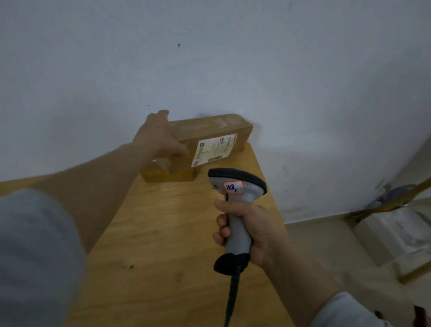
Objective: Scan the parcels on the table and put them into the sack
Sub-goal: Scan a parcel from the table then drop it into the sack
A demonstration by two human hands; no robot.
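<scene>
Left hand (160, 138) outstretched, grasping; right hand (250, 229) fisted.

A pale blue-grey wall (225, 45), flecked with a few dark specks, filled the upper frame. Below it, the table (169, 245) was honey-yellow wood with fine grain. At centre, a brown cardboard parcel (206, 129) carried a white label (214, 150) with black print and a red edge. The scanner (237, 226) was light grey with a black head and base, and its white sticker (233, 187) had a red border and blue handwriting.

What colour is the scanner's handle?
Light grey, black at the base; the scanner shows best in the head view.
</scene>
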